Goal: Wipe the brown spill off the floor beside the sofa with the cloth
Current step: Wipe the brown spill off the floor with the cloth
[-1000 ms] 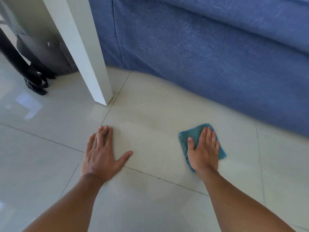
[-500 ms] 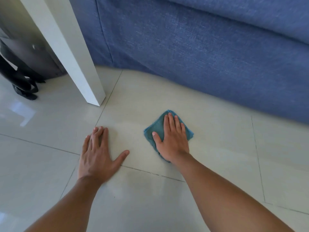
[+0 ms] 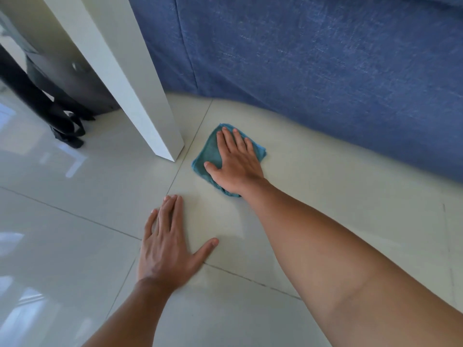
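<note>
On the pale tiled floor [image 3: 325, 196] in front of the blue sofa [image 3: 325, 71], the head view shows the right hand [image 3: 235, 166] spread flat, fingers extended, pressing down on a folded teal cloth [image 3: 208, 156]. The cloth lies just beside the foot of a white table leg [image 3: 140, 96], between it and the sofa's base. The left hand [image 3: 167, 249] rests nearer the camera, palm down and fingers open on bare tile, holding nothing, apart from the cloth. A faint dull streak on the tile between the two hands may be moisture; no brown mark is clearly visible. Dark straps [image 3: 67, 126] lie behind the table leg at left.
</note>
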`<action>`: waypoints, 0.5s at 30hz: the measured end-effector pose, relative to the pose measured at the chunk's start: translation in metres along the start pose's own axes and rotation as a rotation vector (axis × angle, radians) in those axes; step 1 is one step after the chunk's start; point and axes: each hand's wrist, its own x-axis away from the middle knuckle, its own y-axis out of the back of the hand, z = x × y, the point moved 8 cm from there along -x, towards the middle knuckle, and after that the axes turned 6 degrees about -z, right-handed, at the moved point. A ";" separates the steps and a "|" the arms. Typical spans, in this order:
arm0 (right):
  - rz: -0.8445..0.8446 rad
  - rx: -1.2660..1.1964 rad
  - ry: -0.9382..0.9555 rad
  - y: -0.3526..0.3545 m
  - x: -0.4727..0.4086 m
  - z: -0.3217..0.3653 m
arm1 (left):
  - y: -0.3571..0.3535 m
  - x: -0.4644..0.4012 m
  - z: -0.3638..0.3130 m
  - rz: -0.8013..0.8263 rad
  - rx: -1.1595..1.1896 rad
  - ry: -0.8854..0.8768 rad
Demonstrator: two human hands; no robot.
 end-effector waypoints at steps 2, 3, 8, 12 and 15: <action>-0.012 0.009 0.034 -0.003 -0.008 0.008 | 0.001 0.000 -0.001 -0.003 0.008 0.003; -0.016 0.013 0.049 -0.004 -0.010 0.011 | 0.002 -0.001 -0.001 -0.001 0.012 0.005; -0.002 0.007 0.149 -0.007 -0.007 0.020 | 0.004 -0.002 0.001 0.004 0.004 0.016; 0.032 0.000 0.276 -0.011 0.007 0.035 | 0.004 -0.001 0.003 0.008 -0.009 0.024; 0.055 -0.005 0.353 -0.015 0.021 0.036 | 0.005 -0.001 0.002 0.005 0.002 0.011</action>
